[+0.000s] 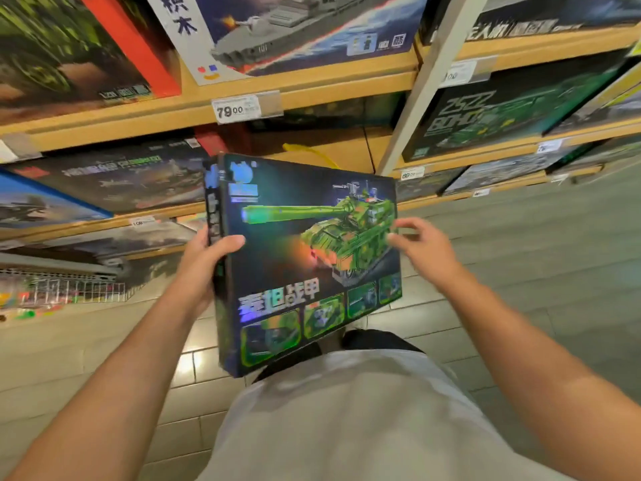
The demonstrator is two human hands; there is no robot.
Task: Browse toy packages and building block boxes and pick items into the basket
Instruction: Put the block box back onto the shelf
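1. The left hand (208, 262) grasps the tank building-block box (305, 262) by its left edge, thumb over the printed front and fingers behind. The box sits tilted in mid-air in front of the person's chest, off the shelves.
2. The right hand (421, 251) is blurred beside the box's right edge, fingers spread and loosely bent. I cannot tell whether the fingertips touch the cardboard; it does not grip the box.
3. Risk, as I judge it: one hand carries a wide, flat box by one edge, so the box may pivot or slip and fall to the floor (541, 272).
4. No basket is in view, so the drop-off would need a turn or a reach made without sight of it.
5. Wooden shelves (312, 88) hold more block boxes, among them a warship box (295, 26), with a 79.00 price tag (237, 107). The floor is grey tile.
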